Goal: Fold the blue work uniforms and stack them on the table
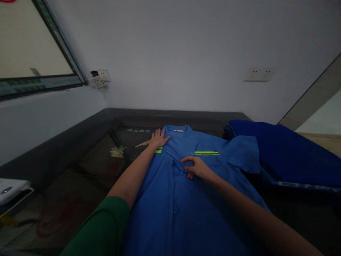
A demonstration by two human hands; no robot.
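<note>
A blue short-sleeved button-up shirt [183,213] lies front side up, its collar toward the wall and yellow-green reflective strips across the chest. My left hand [160,138] is pressed flat with spread fingers on the shoulder beside the collar. Over the middle of the chest, my right hand [195,167] has its fingers curled at the edge of the front opening. Creases in the cloth run toward those fingers, which appear to pinch the edge; the exact contact is partly hidden. A button shows lower on the placket.
Dark blue folded cloth [287,153] is stacked on the right, beside the shirt's sleeve. The dark glossy table [87,163] meets the wall at the back. A white device [13,190] sits at the left edge. Sockets [258,74] are on the wall.
</note>
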